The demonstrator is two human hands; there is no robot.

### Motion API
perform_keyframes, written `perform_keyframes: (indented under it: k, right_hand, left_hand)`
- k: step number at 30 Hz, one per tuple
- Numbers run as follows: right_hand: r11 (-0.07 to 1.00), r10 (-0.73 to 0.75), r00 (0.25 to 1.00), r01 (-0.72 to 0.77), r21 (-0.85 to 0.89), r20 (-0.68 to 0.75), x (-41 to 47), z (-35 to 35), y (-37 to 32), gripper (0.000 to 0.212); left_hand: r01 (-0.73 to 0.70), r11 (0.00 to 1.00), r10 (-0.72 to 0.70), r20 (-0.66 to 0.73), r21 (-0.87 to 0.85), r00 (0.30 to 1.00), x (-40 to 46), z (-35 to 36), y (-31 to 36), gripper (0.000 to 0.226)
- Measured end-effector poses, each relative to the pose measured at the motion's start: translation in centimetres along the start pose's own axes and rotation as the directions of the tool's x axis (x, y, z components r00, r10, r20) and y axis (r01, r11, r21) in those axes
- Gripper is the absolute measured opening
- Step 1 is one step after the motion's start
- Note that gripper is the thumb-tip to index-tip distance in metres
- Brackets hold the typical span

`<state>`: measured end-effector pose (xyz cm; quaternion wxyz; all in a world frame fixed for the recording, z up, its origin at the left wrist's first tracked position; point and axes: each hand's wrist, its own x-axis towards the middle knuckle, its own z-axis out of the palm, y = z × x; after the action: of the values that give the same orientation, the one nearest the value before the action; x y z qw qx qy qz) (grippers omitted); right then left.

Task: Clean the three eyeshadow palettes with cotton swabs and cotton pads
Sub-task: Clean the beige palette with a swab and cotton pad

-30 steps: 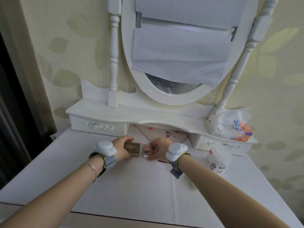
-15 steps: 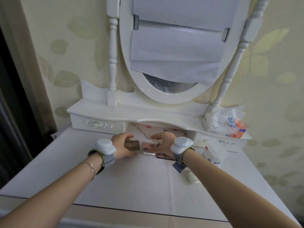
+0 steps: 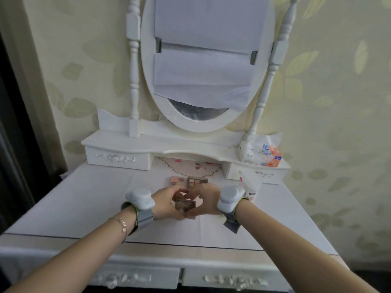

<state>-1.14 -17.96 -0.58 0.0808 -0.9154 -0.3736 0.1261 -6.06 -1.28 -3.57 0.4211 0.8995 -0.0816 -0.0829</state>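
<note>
Both hands hold one small brown eyeshadow palette (image 3: 185,204) just above the white cloth, at the middle of the dressing table. My left hand (image 3: 167,203) grips its left side and my right hand (image 3: 206,200) grips its right side. Behind the hands, two more palettes lie on the cloth: a pink one (image 3: 176,180) on the left and a brown one (image 3: 196,181) to its right, showing several pans. The view is blurred, so I cannot tell whether the held palette's lid is up.
A white pack of cotton pads (image 3: 250,185) stands right of my right wrist. A tissue pack (image 3: 262,154) sits on the right shelf of the white vanity (image 3: 118,144) with its oval mirror. A scalloped mat (image 3: 190,166) lies under the shelf.
Both hands have drawn back toward me from the row of palettes, bringing one brown palette with them. The other two palettes stay behind on the cloth.
</note>
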Motion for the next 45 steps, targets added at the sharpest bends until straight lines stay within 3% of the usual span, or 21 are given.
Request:
perform_keyframes:
  k: [5, 14, 25, 29, 36, 41, 45]
  right_hand:
    - [0.997, 0.032, 0.997, -0.027, -0.072, 0.065, -2.1, 0.9, -0.1, 0.041]
    - [0.989, 0.059, 0.998, -0.053, -0.135, 0.038, -2.8, 2.1, -0.1, 0.033]
    - [0.911, 0.056, 0.998, -0.035, -0.411, 0.039, -2.2, 2.3, -2.4, 0.032]
    - [0.876, 0.05, 0.997, -0.015, -0.481, 0.06, -2.3, 2.0, -3.1, 0.019]
    - [0.856, 0.05, 0.992, 0.017, -0.516, 0.116, -2.3, 1.5, -3.9, 0.032]
    - [0.845, 0.035, 0.991, 0.037, -0.534, 0.126, -2.1, 1.7, -4.3, 0.015]
    - [0.862, 0.06, 0.99, 0.014, -0.506, 0.128, -2.2, 1.5, -4.0, 0.023]
  left_hand:
    - [-0.037, 0.999, 0.037, 0.015, -0.009, 0.999, -0.5, 2.6, 0.3, 0.099]
    - [-0.058, 0.998, 0.058, -0.044, -0.004, 0.997, -0.6, 4.2, -1.5, 0.096]
    - [-0.056, 0.997, 0.049, -0.109, -0.061, 0.993, -0.6, 4.7, -2.5, 0.091]
    - [-0.052, 0.991, 0.039, -0.112, -0.122, 0.993, -0.6, 4.5, -2.6, 0.091]
    - [-0.019, 0.978, 0.006, -0.061, -0.206, 0.998, -0.5, 4.3, -2.4, 0.1]
    - [-0.019, 0.967, 0.006, -0.052, -0.253, 0.999, -0.6, 4.4, -2.4, 0.089]
    - [-0.004, 0.959, -0.008, -0.04, -0.284, 0.999, -0.2, 4.5, -2.6, 0.077]
